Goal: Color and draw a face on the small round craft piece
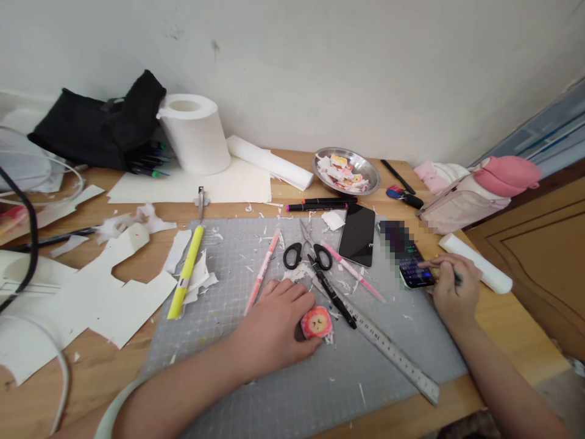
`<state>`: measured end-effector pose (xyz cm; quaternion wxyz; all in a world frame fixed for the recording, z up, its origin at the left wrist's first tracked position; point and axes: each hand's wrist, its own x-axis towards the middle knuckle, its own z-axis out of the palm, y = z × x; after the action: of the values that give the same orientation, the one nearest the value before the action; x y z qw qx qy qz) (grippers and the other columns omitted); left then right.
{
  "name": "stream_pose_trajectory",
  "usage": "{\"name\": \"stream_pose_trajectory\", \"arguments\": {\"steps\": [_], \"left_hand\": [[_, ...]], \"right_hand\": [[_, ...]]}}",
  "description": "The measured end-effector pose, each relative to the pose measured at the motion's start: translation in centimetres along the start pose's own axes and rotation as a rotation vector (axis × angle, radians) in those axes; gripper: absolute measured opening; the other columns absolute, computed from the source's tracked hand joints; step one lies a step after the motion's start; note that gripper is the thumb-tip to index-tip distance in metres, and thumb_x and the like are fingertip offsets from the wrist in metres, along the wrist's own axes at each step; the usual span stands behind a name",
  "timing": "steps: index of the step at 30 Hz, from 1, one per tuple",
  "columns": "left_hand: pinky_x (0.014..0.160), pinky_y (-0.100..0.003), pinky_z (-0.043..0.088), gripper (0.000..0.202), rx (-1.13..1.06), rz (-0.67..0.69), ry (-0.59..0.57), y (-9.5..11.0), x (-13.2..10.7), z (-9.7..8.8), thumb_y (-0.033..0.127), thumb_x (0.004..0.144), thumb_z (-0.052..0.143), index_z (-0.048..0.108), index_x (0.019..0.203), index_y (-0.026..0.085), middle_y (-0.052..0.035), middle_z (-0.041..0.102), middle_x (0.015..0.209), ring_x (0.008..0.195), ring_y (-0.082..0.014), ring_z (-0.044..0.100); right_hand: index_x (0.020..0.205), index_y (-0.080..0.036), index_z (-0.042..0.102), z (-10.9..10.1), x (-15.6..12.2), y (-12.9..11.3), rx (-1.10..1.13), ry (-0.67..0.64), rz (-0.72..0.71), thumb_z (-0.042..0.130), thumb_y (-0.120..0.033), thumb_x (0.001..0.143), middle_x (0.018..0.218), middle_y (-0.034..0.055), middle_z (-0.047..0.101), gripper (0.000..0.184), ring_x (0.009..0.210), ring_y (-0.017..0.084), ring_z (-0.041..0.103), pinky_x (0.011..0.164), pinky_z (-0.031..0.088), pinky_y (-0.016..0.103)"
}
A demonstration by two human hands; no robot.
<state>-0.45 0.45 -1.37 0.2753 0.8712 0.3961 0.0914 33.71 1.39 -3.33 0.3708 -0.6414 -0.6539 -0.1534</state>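
My left hand rests on the grey cutting mat, fingers curled, its thumb and fingertips against a small round pink and yellow craft piece. My right hand lies at the mat's right edge, pinching a thin dark pen, with a finger touching the lit screen of a phone. Between the hands lie black-handled scissors, a black pen and a steel ruler.
A second dark phone, pink pens, a yellow highlighter and paper scraps litter the mat. Behind stand a paper roll, a black bag, a metal dish of stickers and a pink bottle. White cut foam sheets lie left.
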Motion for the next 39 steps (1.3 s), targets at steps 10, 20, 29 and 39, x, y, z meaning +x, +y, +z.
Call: {"name": "stream_pose_trajectory", "arguments": {"steps": [10, 20, 29, 39], "left_hand": [[0.078, -0.038, 0.035, 0.021, 0.006, -0.002, 0.001, 0.00, -0.10, 0.01, 0.038, 0.076, 0.062, 0.050, 0.079, 0.020, -0.0020, 0.058, 0.087, 0.088, -0.0241, 0.051], [0.079, -0.038, 0.035, 0.020, -0.005, -0.005, -0.006, -0.01, -0.03, -0.03, 0.037, 0.076, 0.061, 0.051, 0.079, 0.021, -0.0018, 0.058, 0.087, 0.089, -0.0238, 0.051], [0.078, -0.038, 0.036, 0.020, -0.004, -0.006, -0.001, -0.02, -0.12, 0.07, 0.037, 0.075, 0.062, 0.051, 0.078, 0.021, -0.0023, 0.058, 0.087, 0.088, -0.0239, 0.052], [0.079, -0.038, 0.035, 0.019, -0.013, -0.008, -0.005, -0.03, -0.01, -0.05, 0.037, 0.076, 0.061, 0.052, 0.081, 0.021, -0.0024, 0.058, 0.088, 0.089, -0.0241, 0.052]], "right_hand": [[0.068, -0.023, 0.059, -0.10, -0.15, 0.25, 0.054, -0.003, -0.064, 0.038, -0.031, 0.089, 0.067, 0.0046, 0.064, 0.031, 0.079, 0.023, 0.058, 0.081, 0.039, 0.043], [0.085, -0.022, 0.060, 0.19, -0.08, 0.48, 0.060, -0.097, -0.115, 0.033, -0.029, 0.091, 0.078, 0.0054, 0.069, 0.028, 0.089, 0.023, 0.057, 0.086, 0.040, 0.044], [0.081, -0.022, 0.061, 0.39, 0.04, 0.36, -0.040, -0.052, 0.006, 0.031, -0.035, 0.092, 0.080, 0.0096, 0.067, 0.035, 0.086, 0.026, 0.055, 0.082, 0.036, 0.047], [0.077, -0.021, 0.060, 0.38, 0.13, 0.47, -0.066, -0.055, 0.073, 0.029, -0.037, 0.091, 0.080, 0.0115, 0.066, 0.038, 0.086, 0.028, 0.053, 0.081, 0.035, 0.048]]}}
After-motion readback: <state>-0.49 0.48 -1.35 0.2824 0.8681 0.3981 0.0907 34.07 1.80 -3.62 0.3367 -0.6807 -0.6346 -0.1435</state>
